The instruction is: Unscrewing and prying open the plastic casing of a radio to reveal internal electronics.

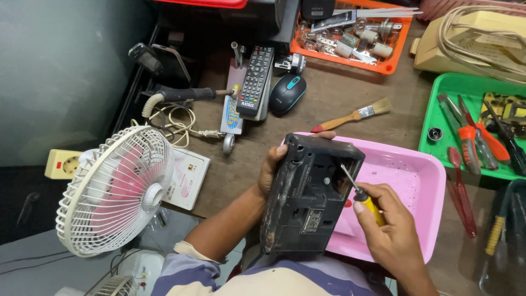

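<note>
Lower left of the frame: white desk fan (114,191) with pink blades, facing up. Right of centre: pink plastic tray (416,181) on the brown workbench (329,104). Centre, upright over the tray's left edge: dusty black radio casing (307,197), back side up. Left hand (274,167) wrapped round its far left side, fingers clamped on the casing. Lower right of centre: right hand (392,233), fingers closed tight on a yellow-handled screwdriver (359,192), tip set inside the casing's open recess. Upper centre: black remote control (256,81), then dark computer mouse (287,93); to the right, small paintbrush (356,115).
</note>
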